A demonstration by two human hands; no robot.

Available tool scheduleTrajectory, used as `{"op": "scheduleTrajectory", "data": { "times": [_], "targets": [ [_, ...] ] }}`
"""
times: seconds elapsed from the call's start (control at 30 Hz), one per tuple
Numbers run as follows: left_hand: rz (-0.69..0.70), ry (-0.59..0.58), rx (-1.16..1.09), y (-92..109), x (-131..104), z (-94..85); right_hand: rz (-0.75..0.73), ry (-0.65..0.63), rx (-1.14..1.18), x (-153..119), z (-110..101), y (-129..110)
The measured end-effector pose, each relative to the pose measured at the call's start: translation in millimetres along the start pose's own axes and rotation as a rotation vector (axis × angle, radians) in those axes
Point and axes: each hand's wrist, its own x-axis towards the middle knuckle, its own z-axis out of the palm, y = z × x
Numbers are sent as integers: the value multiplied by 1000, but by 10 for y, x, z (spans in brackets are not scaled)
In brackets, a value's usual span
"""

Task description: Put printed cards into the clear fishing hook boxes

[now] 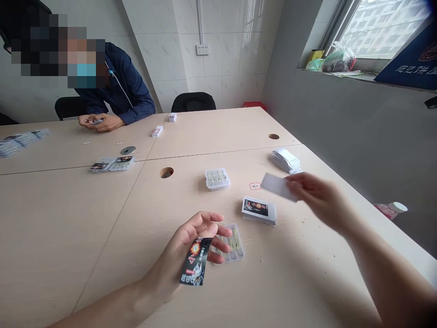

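My left hand (201, 237) has a black printed label (196, 262) hanging from its thumb, the other fingers spread. Partly hidden behind those fingers, a clear plastic box (237, 243) with yellowish fishing hooks in compartments lies on the table. Between the fingers and thumb of my right hand (316, 196) is a blank white backing paper (278, 186), lifted above the table. A stack of similar labels (256, 207) sits between my hands. Beyond it stands another clear box of hooks (217, 178).
A pile of white papers (287, 159) lies near the table's right edge. Further left are more boxes with black labels (112, 164) and a round hole (166, 172). Across the table (112, 228) a person (126, 86) leans over something small. A bottle (392, 209) stands beyond the right edge.
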Motion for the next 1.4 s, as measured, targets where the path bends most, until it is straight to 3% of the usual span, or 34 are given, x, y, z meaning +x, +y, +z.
{"op": "scheduleTrajectory", "data": {
  "times": [0.03,0.1,0.2,0.3,0.37,0.47,0.6,0.7,0.93,1.13,1.23,1.3,1.4],
  "targets": [
    [0,-7,8,4,-5,-1,47,142,-156,66,-91,129],
    [-2,-22,26,16,-11,1,91,268,-246,174,-263,368],
    [-8,-33,43,35,-8,10,123,319,-363,258,-428,597],
    [-14,-37,43,37,-1,15,95,358,-451,277,-422,603],
    [-15,-48,41,24,-4,16,35,403,-484,243,-308,453],
    [-14,-71,46,-4,-15,28,-135,399,-443,42,13,11],
    [19,-102,47,-10,-13,78,-582,-17,-72,-442,483,-676],
    [40,-151,59,-3,-6,118,-765,-124,18,-700,676,-949],
    [142,-184,137,-54,-24,119,-749,-84,92,-761,743,-942],
    [194,-37,306,-71,73,-14,-825,12,157,-747,564,-958],
    [236,38,498,-37,154,-134,-679,137,20,-694,453,-875],
    [234,82,741,-4,182,-210,-483,232,-60,-633,426,-783],
    [234,57,1123,21,169,-272,-303,240,-96,-527,456,-654]
  ]
}}
